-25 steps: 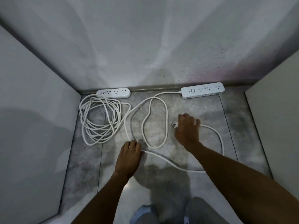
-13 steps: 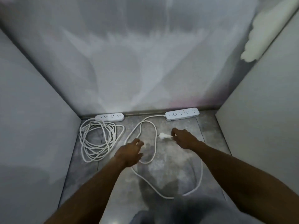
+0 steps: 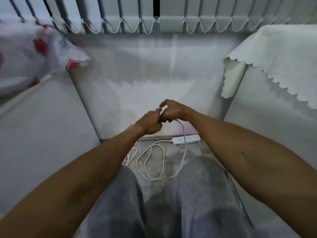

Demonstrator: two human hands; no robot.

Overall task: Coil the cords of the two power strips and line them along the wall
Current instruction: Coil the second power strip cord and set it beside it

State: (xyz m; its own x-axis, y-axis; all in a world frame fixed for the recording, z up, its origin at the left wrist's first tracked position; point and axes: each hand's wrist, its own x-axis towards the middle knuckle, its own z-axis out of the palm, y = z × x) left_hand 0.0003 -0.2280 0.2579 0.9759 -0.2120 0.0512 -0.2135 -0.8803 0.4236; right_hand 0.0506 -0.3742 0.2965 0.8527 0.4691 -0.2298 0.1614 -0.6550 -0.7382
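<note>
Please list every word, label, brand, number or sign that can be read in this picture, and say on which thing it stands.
No text can be read.
Power strip: a round button mark and small socket marks, too blurred to read; no brand visible.
Patterned cloth: red and blue shapes only, no letters.

Left hand point(image 3: 149, 123) meets right hand point(image 3: 173, 110), raised
</note>
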